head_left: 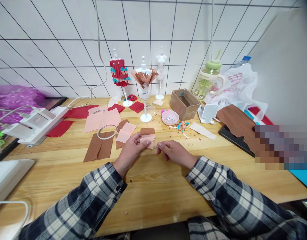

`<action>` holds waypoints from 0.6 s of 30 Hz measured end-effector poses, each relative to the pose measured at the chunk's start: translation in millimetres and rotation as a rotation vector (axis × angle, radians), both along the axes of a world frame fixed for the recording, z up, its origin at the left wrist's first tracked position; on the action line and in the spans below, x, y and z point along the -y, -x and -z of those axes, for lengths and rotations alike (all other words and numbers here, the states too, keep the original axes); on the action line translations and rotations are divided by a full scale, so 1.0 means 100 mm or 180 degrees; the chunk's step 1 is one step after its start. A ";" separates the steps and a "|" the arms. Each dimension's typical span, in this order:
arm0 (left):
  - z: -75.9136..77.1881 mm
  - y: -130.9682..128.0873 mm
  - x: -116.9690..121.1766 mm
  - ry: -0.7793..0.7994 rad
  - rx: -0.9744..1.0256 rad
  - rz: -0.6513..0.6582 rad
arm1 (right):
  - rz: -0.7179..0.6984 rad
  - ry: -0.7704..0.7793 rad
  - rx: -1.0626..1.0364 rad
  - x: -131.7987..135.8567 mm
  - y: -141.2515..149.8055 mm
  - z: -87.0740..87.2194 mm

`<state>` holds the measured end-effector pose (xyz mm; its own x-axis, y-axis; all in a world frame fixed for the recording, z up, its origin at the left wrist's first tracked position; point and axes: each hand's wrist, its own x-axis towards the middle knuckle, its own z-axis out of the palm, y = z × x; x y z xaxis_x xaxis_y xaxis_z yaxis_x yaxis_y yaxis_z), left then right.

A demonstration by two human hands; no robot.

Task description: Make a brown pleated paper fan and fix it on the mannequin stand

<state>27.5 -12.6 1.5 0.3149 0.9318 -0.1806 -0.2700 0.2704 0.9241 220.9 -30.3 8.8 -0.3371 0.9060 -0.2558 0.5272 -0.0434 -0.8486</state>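
My left hand point(130, 150) pinches a small stack of pink and brown fabric pieces point(147, 136) just above the wooden table point(148, 186). Right beside the stack, my right hand point(174, 151) has its fingers pinched together on something thin, maybe a needle, too small to make out. More pink fabric point(102, 119) and brown fabric point(98, 146) lie to the left, with a metal ring point(107, 131) on top. Both sleeves are plaid.
Three small mannequin stands point(145, 87) line the tiled wall, two dressed in fabric. A pink bowl of beads point(170, 117), a cardboard box point(184, 104), a drink bottle point(208, 79) and a plastic bag point(237, 87) sit right. A power strip point(34, 124) lies left.
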 end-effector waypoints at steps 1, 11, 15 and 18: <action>0.00 0.00 0.00 -0.0006 -0.0021 0.0010 | -0.0022 -0.0016 0.0018 0.00 0.00 0.00; 0.03 0.02 -0.01 -0.0023 -0.0094 -0.0046 | -0.0076 -0.0067 0.0001 -0.02 0.00 -0.02; 0.03 0.02 -0.01 -0.0010 -0.0049 -0.0012 | -0.0079 0.0009 -0.0019 -0.04 -0.05 -0.01; 0.02 0.02 -0.01 -0.0006 -0.0062 0.0018 | -0.0084 0.0038 0.0005 -0.04 -0.08 0.00</action>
<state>25.5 -11.7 -0.5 0.3167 0.9303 -0.1851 -0.2503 0.2702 0.9297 228.8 -26.3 9.2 -0.3605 0.8936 -0.2672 0.5298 -0.0396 -0.8472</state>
